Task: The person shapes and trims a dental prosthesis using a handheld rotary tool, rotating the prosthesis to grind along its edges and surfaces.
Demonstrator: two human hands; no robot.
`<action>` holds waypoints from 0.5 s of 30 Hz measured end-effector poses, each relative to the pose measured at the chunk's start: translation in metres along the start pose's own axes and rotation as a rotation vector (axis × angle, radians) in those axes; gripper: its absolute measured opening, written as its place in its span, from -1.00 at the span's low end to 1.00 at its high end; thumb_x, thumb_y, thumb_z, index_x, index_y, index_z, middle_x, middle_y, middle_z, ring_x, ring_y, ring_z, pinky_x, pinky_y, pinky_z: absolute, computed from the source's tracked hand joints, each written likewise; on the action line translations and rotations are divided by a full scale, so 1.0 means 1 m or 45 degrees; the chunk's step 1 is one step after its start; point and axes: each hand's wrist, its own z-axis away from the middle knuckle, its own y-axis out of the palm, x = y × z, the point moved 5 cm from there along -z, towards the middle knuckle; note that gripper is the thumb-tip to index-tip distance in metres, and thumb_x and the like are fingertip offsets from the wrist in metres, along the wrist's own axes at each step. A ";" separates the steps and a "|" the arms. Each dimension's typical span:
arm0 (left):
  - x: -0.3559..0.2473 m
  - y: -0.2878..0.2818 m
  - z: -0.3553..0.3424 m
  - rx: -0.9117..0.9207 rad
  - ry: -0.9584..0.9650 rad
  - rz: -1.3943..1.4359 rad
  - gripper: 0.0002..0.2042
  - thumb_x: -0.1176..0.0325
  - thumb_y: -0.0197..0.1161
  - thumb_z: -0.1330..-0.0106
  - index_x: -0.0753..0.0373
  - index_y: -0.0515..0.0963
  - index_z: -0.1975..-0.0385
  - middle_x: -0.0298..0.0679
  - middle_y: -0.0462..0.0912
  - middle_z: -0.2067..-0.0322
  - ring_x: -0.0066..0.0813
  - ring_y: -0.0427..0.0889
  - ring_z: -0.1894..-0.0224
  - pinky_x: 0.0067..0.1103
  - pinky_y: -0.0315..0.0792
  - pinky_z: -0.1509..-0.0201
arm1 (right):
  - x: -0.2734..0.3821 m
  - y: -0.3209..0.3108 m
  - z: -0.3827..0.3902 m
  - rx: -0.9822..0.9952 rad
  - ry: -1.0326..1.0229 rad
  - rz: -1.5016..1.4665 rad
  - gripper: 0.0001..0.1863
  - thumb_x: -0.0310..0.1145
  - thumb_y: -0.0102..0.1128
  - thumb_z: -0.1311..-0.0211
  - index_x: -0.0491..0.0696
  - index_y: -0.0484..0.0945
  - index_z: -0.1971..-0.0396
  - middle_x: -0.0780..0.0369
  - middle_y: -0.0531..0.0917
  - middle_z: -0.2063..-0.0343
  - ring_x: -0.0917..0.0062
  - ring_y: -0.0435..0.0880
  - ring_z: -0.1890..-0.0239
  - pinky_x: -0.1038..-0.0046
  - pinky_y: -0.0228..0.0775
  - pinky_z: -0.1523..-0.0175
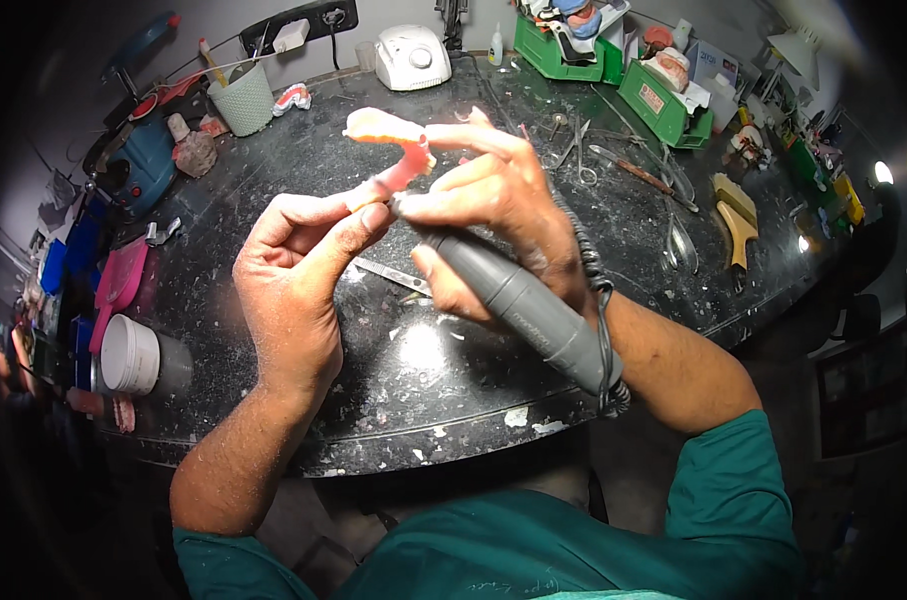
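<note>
A pink, curved denture (410, 167) is held up above the black bench, pinched at its near end between the thumb and fingers of my left hand (299, 250). My right hand (504, 205) grips a dark grey rotary handpiece (514, 295) like a pen, its front end close to the denture. Whether the tip touches the denture is hidden by my fingers. The index finger of my right hand reaches to the denture's far part, which is washed out by bright light. From the handpiece's rear a coiled black cord (591, 260) loops over my right wrist.
A metal strip-like tool (394, 275) lies under my hands. Scissors (580, 155), a wooden-handled knife (634, 170) and a brush (737, 225) lie to the right. Green bins (664, 105) and a white dial box (414, 60) stand behind. At left are a white tub (131, 355) and a cup (244, 98).
</note>
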 end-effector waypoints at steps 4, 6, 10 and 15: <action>-0.002 -0.002 0.001 -0.003 0.094 -0.091 -0.87 0.65 0.35 -0.28 0.38 0.59 0.21 -0.03 0.75 0.15 -0.44 0.74 0.08 -0.54 0.60 -0.11 | 0.000 0.006 0.001 0.090 0.061 -0.100 -0.51 -0.57 0.44 0.14 -0.01 0.60 0.09 0.24 0.66 0.22 0.22 0.58 -0.16 0.03 0.15 -0.42; -0.010 0.005 0.003 0.012 0.178 -0.100 -0.86 0.66 0.36 -0.27 0.38 0.60 0.22 -0.06 0.75 0.17 -0.47 0.73 0.09 -0.56 0.58 -0.11 | 0.002 0.004 0.000 -0.045 0.053 -0.031 -0.50 -0.56 0.46 0.17 0.01 0.61 0.10 0.25 0.67 0.23 0.27 0.54 -0.21 0.08 0.14 -0.43; -0.007 0.002 0.004 0.007 0.174 -0.101 -0.87 0.67 0.36 -0.27 0.38 0.60 0.23 -0.09 0.75 0.19 -0.49 0.72 0.09 -0.56 0.58 -0.11 | 0.004 0.011 0.001 -0.008 0.004 -0.020 -0.47 -0.61 0.43 0.21 0.02 0.60 0.10 0.25 0.67 0.23 0.23 0.53 -0.22 0.01 0.11 -0.43; -0.010 0.004 0.005 -0.004 0.153 -0.157 -0.87 0.67 0.35 -0.28 0.38 0.60 0.23 -0.07 0.75 0.17 -0.48 0.73 0.08 -0.56 0.57 -0.12 | 0.004 0.006 0.000 0.003 0.080 -0.004 -0.46 -0.62 0.44 0.23 0.06 0.61 0.11 0.25 0.68 0.23 0.24 0.54 -0.23 0.07 0.09 -0.45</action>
